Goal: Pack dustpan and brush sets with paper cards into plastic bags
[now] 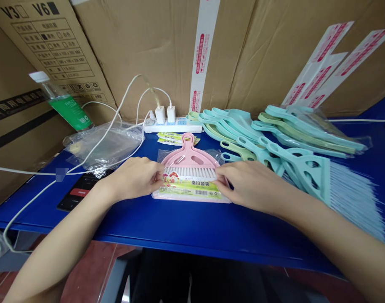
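A pink dustpan and brush set (188, 161) lies in a clear plastic bag on the blue table, its handle pointing away from me. A yellow-green printed label (182, 187) covers its lower part, below a row of white bristles. My left hand (137, 177) pinches the bag's left side, fingers curled against the label's edge. At the opposite side my right hand (242, 183) grips the bag's edge between thumb and fingers. Behind the set lie several more labels (171, 138), partly hidden by the pink handle.
Turquoise and green dustpans (233, 124) pile up at the right, with brushes (358, 198) in front. A white power strip (182, 127) stands behind. On the left are plastic bags (107, 143), a phone (75, 193), a bottle (67, 107) and loose white cables. Cardboard boxes (154, 46) wall the back.
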The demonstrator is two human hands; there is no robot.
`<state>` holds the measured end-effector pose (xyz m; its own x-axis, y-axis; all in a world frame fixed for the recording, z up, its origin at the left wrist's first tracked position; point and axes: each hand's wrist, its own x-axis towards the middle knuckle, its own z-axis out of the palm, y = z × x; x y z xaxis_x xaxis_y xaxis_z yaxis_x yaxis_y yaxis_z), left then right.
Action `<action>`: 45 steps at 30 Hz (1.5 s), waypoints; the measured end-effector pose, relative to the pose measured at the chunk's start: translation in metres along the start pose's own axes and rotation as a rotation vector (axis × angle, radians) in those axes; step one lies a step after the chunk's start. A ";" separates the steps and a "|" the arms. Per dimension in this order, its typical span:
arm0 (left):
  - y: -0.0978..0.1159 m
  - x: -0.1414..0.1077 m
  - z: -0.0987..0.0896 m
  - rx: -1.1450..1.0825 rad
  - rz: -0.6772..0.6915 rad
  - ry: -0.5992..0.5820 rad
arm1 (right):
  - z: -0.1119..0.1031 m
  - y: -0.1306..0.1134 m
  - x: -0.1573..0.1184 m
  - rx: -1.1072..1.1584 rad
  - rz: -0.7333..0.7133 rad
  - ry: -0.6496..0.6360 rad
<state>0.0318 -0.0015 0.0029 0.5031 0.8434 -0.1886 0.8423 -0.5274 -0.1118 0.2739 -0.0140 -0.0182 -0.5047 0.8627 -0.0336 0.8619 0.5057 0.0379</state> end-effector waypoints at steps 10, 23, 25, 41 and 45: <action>0.005 0.002 -0.002 0.023 -0.061 -0.017 | 0.004 0.001 -0.001 -0.020 0.027 0.056; 0.009 0.002 -0.001 0.095 -0.099 -0.027 | 0.001 -0.004 0.001 -0.021 0.069 -0.019; 0.009 0.002 0.000 0.101 -0.095 -0.026 | 0.001 -0.003 0.001 -0.003 0.075 -0.018; 0.015 0.006 0.002 0.243 -0.215 -0.009 | -0.004 -0.003 0.002 -0.024 0.170 -0.090; 0.015 0.006 0.003 0.219 -0.199 0.061 | -0.004 -0.003 0.003 -0.080 0.150 -0.044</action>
<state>0.0471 -0.0052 -0.0026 0.3484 0.9336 -0.0832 0.8672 -0.3548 -0.3493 0.2693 -0.0132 -0.0144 -0.3663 0.9282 -0.0648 0.9198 0.3717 0.1254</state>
